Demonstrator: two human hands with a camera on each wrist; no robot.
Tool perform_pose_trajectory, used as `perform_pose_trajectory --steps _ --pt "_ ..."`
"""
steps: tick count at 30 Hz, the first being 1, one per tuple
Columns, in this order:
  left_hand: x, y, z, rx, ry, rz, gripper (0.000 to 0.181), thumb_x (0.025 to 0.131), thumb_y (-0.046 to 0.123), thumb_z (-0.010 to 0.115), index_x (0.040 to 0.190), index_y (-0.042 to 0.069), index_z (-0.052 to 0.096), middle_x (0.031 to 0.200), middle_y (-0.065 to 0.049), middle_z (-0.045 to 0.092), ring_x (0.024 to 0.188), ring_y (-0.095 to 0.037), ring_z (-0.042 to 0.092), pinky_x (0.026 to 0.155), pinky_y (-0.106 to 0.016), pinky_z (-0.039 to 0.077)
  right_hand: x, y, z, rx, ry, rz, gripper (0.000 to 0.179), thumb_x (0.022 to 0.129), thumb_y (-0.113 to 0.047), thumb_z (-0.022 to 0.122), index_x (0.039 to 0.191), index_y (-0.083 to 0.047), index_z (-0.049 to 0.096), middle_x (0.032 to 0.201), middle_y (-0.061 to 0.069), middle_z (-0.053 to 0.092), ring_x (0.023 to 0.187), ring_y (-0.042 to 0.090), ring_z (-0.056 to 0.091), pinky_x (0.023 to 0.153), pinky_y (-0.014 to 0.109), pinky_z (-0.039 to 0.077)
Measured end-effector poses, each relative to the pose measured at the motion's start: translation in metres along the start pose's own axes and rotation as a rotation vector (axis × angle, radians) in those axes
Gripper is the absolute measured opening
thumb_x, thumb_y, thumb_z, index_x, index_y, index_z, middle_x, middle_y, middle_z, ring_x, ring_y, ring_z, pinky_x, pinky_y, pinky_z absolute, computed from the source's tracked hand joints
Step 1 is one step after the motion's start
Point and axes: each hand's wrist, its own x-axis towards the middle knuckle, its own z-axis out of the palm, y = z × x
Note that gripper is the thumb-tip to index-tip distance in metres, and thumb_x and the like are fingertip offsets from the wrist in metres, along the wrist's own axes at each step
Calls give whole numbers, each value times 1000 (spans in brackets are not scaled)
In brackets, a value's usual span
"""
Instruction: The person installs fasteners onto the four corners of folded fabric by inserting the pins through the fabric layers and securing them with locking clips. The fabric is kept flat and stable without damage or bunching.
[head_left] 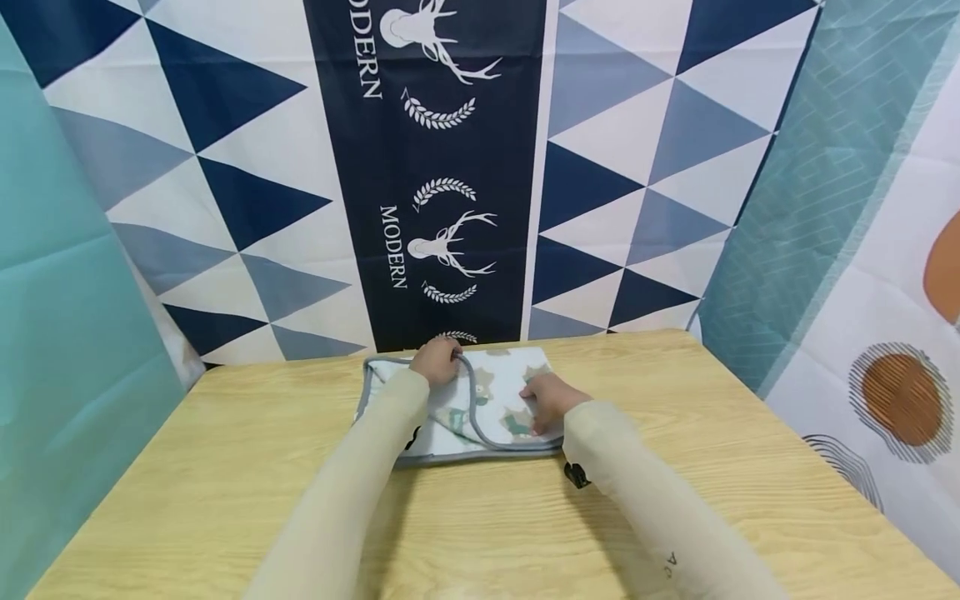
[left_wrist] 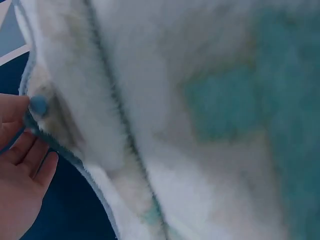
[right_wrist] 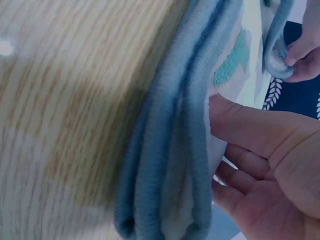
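A light wooden table [head_left: 225, 467] is seen set against hanging cloths: a navy and white triangle-patterned backdrop [head_left: 442, 167] printed with deer heads and the word MODERN straight ahead, a teal curtain [head_left: 67, 317] on one side and a white curtain with orange circles [head_left: 892, 367] on the other. Nearest the camera, two forearms in pale beige sleeves [head_left: 352, 483] are stretched forward over the tabletop. Beyond them, toward the far edge of the table, a folded baby blanket [head_left: 491, 392] is laid flat; it is white and fleecy with teal and tan shapes and is edged in grey-blue trim. The right hand [head_left: 547, 402] is rested on the blanket's right part, its fingers pressed against the stacked trimmed edges, as the right wrist view shows [right_wrist: 265, 155]; the fingers are only loosely bent there. Farther off, the left hand [head_left: 437, 360] is placed at the blanket's far edge, where the grey-blue trim is pinched between thumb and fingertips [right_wrist: 300, 50]. In the blurred left wrist view the trimmed corner is seen caught at the fingertips [left_wrist: 20, 125]. The two hands are kept apart, each on the blanket
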Motion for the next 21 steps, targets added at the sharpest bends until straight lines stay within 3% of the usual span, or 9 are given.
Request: perform_pose_trajectory --steps 4,9,12,16,21 --pt "-3 0 -13 -12 45 28 11 93 11 59 98 8 69 98 -7 68 88 -19 59 83 -34 52 2 4 -5 -8 9 -29 69 67 -9 86 130 0 58 134 19 57 126 35 51 108 43 44" --pt "-16 -1 -35 -25 51 163 9 92 9 61 96 6 69 96 -8 69 88 -18 61 83 -31 53 5 15 -9 -17 22 -67 68 67 -10 86 128 2 58 132 21 58 124 36 52 107 44 44" --pt "-34 -6 -50 -66 70 257 9 92 6 61 96 3 68 96 -11 70 92 -21 65 86 -34 54 6 23 -12 -34 31 -87 67 67 -11 86 127 3 59 130 22 59 121 37 53 106 46 45" --pt "-66 -22 -64 -98 92 343 8 92 3 60 94 3 67 94 -10 70 93 -23 66 85 -35 55 6 35 -14 -20 39 -105 66 67 -12 85 126 3 60 128 23 60 118 37 54 105 47 44" --pt "-95 -42 -61 -97 86 397 9 90 2 63 94 8 69 94 -6 71 92 -21 67 83 -36 56 -4 61 -16 -1 37 -100 66 68 -13 85 126 4 59 130 25 58 119 40 53 105 51 43"
